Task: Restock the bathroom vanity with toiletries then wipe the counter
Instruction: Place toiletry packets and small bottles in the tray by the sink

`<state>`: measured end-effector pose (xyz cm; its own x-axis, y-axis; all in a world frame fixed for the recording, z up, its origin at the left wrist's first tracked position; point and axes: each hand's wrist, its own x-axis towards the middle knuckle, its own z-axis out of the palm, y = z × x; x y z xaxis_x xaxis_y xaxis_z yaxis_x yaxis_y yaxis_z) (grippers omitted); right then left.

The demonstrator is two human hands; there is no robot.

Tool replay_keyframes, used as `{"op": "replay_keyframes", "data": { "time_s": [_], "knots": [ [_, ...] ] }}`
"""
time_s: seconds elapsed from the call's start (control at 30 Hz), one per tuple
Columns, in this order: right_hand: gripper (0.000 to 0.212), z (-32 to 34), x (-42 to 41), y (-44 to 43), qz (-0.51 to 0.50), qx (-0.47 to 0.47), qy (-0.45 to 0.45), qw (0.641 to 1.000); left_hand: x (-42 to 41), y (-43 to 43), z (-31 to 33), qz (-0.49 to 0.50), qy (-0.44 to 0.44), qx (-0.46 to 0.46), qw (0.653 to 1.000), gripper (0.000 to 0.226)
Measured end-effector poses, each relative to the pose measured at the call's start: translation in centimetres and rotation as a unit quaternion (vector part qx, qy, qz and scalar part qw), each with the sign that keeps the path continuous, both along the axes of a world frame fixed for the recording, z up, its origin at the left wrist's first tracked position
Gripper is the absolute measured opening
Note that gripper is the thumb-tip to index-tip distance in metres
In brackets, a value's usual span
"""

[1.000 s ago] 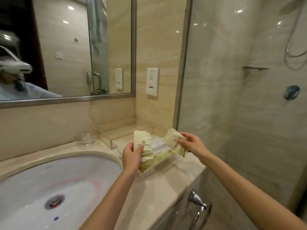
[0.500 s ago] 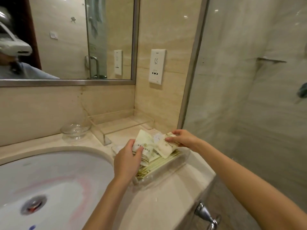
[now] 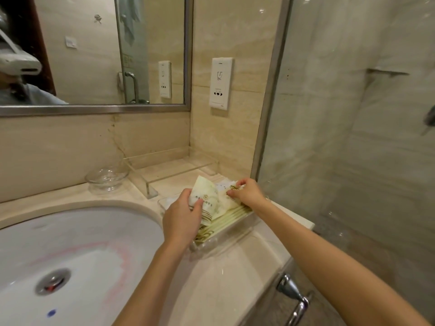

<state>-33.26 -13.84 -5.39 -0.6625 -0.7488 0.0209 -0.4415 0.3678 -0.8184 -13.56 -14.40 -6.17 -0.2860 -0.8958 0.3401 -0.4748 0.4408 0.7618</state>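
A clear acrylic tray sits on the beige stone counter right of the basin, filled with several pale green toiletry packets standing on edge. My left hand pinches one larger packet with a gold emblem, held upright over the tray's left part. My right hand reaches into the tray's far end, fingers curled round the tops of smaller packets there. The tray's bottom is hidden by the packets.
A white basin with a metal drain fills the lower left. A glass dish and a clear acrylic stand sit by the back wall. Glass shower partition stands right; a chrome towel ring hangs below the counter edge.
Both hands came down from above the tray into it with their packets. My right hand moved left and lower, into the tray's far end. The view tilted downward.
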Motion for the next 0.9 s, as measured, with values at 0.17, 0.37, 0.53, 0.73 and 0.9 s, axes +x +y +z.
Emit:
{"op": "replay_keyframes", "data": {
  "time_s": [0.17, 0.37, 0.53, 0.73, 0.9],
  "knots": [
    [0.025, 0.6, -0.3, 0.3, 0.078, 0.067, 0.058, 0.993, 0.0, 0.0, 0.0, 0.0, -0.008, 0.002, 1.0, 0.023],
    [0.025, -0.3, 0.5, -0.3, 0.045, 0.095, 0.214, 0.971, -0.1, -0.1, 0.0, -0.004, -0.014, 0.002, 1.0, 0.024],
    [0.026, -0.5, 0.5, 0.1, 0.025, 0.147, 0.341, 0.928, 0.0, 0.1, 0.3, -0.012, -0.005, 0.012, 1.0, 0.027],
    [0.038, 1.8, 0.4, 0.7, 0.059, 0.019, 0.214, 0.975, 0.3, -0.1, 0.3, -0.044, -0.003, 0.04, 0.998, 0.039],
    [0.047, 3.5, 2.6, 1.6, 0.255, -0.064, -0.017, 0.965, 0.3, -0.4, 0.6, -0.076, 0.024, 0.063, 0.995, 0.048]
  ]
}}
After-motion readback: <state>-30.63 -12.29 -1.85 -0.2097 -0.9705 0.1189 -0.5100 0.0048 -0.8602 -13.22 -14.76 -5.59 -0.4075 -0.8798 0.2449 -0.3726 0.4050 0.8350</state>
